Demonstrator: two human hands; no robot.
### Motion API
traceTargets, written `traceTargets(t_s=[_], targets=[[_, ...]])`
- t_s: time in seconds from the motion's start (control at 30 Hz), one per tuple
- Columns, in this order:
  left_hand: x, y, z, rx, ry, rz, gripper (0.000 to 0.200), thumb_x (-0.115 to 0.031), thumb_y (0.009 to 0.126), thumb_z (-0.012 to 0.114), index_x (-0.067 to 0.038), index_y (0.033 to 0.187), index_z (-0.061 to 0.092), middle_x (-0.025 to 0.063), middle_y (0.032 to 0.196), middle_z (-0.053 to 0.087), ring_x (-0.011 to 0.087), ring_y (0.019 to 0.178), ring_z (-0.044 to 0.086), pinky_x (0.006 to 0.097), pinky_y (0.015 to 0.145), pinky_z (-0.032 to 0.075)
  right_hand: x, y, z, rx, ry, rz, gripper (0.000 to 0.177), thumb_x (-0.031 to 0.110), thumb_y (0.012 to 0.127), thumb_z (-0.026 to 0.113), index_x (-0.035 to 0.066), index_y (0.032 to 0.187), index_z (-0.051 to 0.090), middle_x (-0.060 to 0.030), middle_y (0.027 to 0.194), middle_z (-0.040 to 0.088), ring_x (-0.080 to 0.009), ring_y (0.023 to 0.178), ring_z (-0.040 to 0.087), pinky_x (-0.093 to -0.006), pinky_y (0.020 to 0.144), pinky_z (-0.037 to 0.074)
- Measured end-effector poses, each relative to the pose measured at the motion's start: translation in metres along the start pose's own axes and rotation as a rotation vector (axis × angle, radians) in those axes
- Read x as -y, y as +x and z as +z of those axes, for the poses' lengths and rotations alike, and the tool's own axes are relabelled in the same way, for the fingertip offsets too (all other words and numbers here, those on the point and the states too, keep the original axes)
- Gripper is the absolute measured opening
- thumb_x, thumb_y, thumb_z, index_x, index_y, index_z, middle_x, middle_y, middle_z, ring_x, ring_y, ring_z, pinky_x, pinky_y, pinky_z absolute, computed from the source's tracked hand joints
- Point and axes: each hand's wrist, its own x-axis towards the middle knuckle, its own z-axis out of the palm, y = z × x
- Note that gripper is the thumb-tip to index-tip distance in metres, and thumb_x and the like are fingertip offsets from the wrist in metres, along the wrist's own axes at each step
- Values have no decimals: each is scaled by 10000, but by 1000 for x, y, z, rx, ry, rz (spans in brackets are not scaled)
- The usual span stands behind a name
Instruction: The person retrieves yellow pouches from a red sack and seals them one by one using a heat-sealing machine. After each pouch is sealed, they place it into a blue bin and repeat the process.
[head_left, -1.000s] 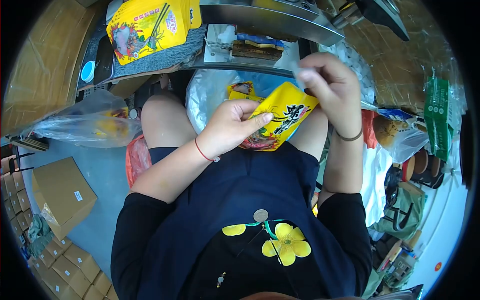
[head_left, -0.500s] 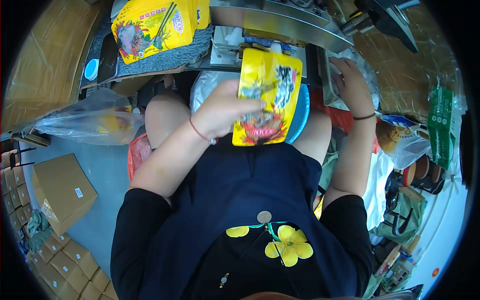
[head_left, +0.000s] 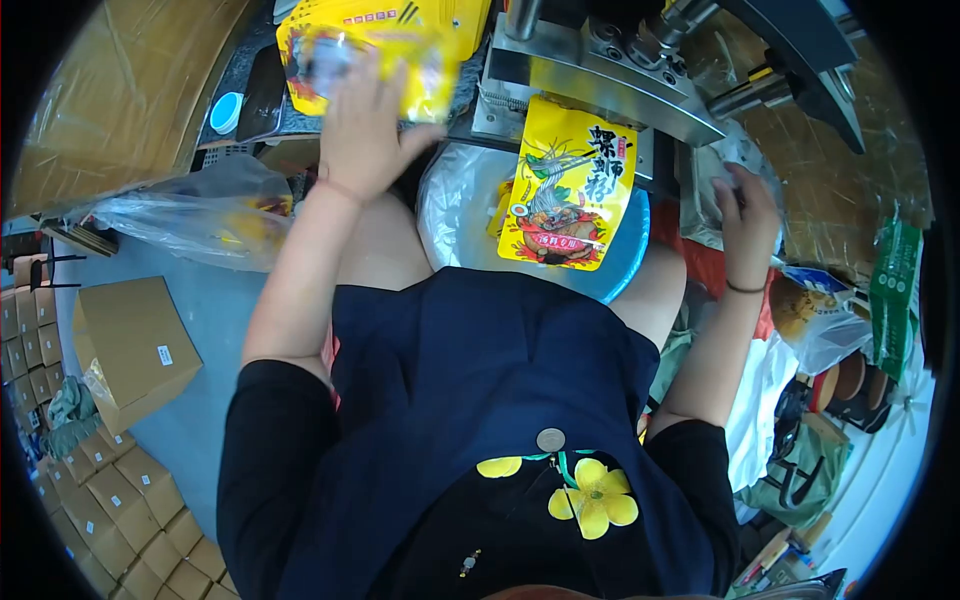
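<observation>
A yellow printed pouch hangs by its top edge from the metal machine, above a tub lined with clear plastic. My left hand is spread over the yellow pouches stacked at the upper left; its fingers are slightly blurred. On the right, my right hand is raised beside a tray holding clear plastic, with its fingers apart. Whether small items lie under the left fingers cannot be seen.
A blue-white round cap and a dark phone-like object lie left of the stack. A clear plastic bag hangs below. Cardboard boxes stand on the floor at left; a green package is at far right.
My left hand has let go of the pouch and moved up and left to the stack. The pouch now hangs at the machine. My right hand has shifted slightly down from the tray.
</observation>
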Motion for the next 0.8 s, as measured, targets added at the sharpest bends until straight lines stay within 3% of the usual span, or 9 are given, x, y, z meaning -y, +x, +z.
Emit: traceTargets(t_s=[0.07, 0.1, 0.2, 0.23, 0.33, 0.47, 0.6, 0.7, 0.8], targets=[[-2, -27, -7, 61, -154, 205, 429, -246, 973, 617, -84, 1367, 568, 181, 1374, 566, 342, 1263, 559, 470, 1010, 436, 16, -5, -8, -133, 15, 20, 189, 102, 952, 637, 0, 1109, 668, -185, 980, 664, -303, 868, 649, -355, 774, 507], [-7, -29, -19, 29, -303, 143, 273, -153, 997, 577, -72, 1244, 661, 141, 1195, 676, 323, 1106, 656, 400, 930, 494, 24, -7, -8, -182, 116, 10, 154, 105, 965, 628, -4, 1071, 658, -175, 975, 662, -303, 879, 647, -351, 772, 503], [-24, -34, -41, 189, -1106, -453, 212, -145, 1000, 592, -29, 1143, 696, 131, 980, 726, 254, 933, 706, 324, 815, 523, 72, -14, 3, -92, 354, -31, 136, 87, 956, 627, -6, 1052, 655, -167, 975, 666, -304, 890, 644, -359, 777, 504], [-38, -35, -34, 70, -1277, -448, 188, -145, 980, 649, 15, 1059, 708, 92, 839, 719, 150, 786, 694, 275, 717, 521, 82, -13, 7, 7, 382, -152, 122, 80, 951, 631, -5, 1034, 657, -152, 959, 667, -287, 881, 644, -349, 776, 502], [-66, -28, -61, 448, -1387, -382, 202, -152, 940, 717, 29, 1031, 718, 50, 846, 714, 77, 768, 667, 257, 689, 528, 120, -7, 4, 222, 570, -239, 95, 68, 928, 662, 2, 997, 670, -104, 903, 665, -228, 832, 642, -321, 757, 503], [-107, -32, -65, 641, -1622, -457, 219, -165, 953, 715, 37, 1038, 720, 30, 841, 720, 75, 781, 676, 243, 712, 557, 153, 7, -1, 85, 836, -48, 124, 118, 924, 700, 5, 968, 673, -91, 879, 661, -189, 752, 639, -267, 695, 502], [-136, -33, -76, 705, -2012, -441, 315, -229, 1009, 647, 24, 1195, 668, 71, 1068, 736, 97, 979, 671, 287, 891, 544, 133, 15, -3, 221, 558, -206, 146, 145, 972, 640, 5, 996, 671, -121, 892, 660, -266, 782, 637, -330, 731, 520], [-147, -42, -68, 997, -2172, -506, 324, -170, 992, 655, 23, 1252, 641, 91, 1186, 708, 139, 1028, 671, 306, 946, 524, 110, 14, -9, 392, 545, -313, 177, 139, 1005, 554, 12, 1039, 672, -153, 908, 660, -362, 859, 631, -432, 798, 527], [-147, -39, -61, 1036, -2197, -579, 320, -64, 945, 658, 36, 1249, 638, 105, 1190, 707, 152, 1027, 678, 308, 946, 525, 79, 12, -24, 63, -137, -308, 232, 211, 1009, 552, 32, 1125, 645, -188, 960, 677, -392, 918, 653, -468, 814, 529]])
